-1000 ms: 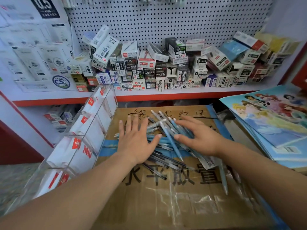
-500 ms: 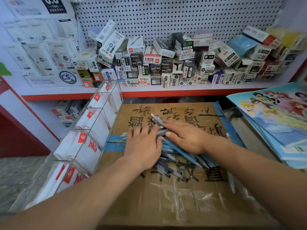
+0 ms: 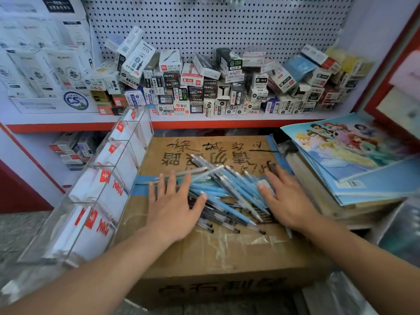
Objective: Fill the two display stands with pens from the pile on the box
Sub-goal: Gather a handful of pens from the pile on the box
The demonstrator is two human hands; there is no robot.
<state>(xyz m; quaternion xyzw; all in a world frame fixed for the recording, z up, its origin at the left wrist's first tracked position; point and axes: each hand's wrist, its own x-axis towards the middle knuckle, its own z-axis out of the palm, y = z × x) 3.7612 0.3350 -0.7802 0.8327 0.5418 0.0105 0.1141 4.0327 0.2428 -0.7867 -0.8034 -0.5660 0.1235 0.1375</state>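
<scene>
Where a white pegboard is fixed behind a red-edged shelf, small pen cartons are stacked in a loose row along that shelf. Below it, a taped cardboard box printed with black characters is seen from above. Against the box's left edge a clear display stand is set, tilted back in stepped tiers. Its compartments are lined with white cards bearing red marks, and whether 1 or 2 units stand there cannot be told. Beside the box's right edge a stack of picture books is laid, with a cartoon cover uppermost. The pile of pens is spread across the middle of the box top, with pale-blue barrels crossed over darker, clear ones. The left hand is laid flat on the pile's left side, its fingers straight and spread, with nothing gripped. The right hand is set against the pile's right side, slightly blurred, its fingers likewise extended and open, touching the pens.
</scene>
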